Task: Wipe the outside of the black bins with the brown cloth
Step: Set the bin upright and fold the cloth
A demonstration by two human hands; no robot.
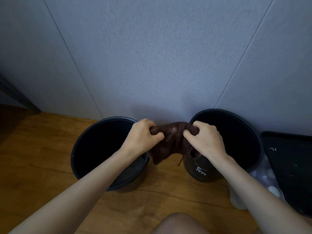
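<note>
Here, held up in mid-air: cloth (pixel 170 141), brown, bunched and pulled taut between both hands, over the gap between two bins. Gripped at its left end by left hand (pixel 143 135), fingers curled tight round a wad of fabric. Gathered at its right end by right hand (pixel 205 138), fingers hooked into the folds. Sagging below the hands in a loose flap, a thin thread (pixel 180 162) dangling from the lower edge. Hanging in front of one bin's near wall; contact there impossible to tell.

Left of the cloth and lower: left bin (pixel 74 159), round, black, open-topped, upright, dark inside, crossed by the left forearm. Right of the cloth: right bin (pixel 236 114), same shape, with a white mark (pixel 200 171) on the near wall just under the flap, crossed by the right forearm.

Farther right of the cloth: angular black tub (pixel 290 166), flecked white, cut off by the edge of view. Down-right of the cloth, between that tub and the right bin: clear bag (pixel 266 183) of pale lumps, too blurred to name.

Behind the cloth: grey-blue panelled wall (pixel 152 56), both bins close against it. Beneath: wood floor (pixel 42 157). Well below the cloth, at the bottom edge: bare knee (pixel 180 223).
</note>
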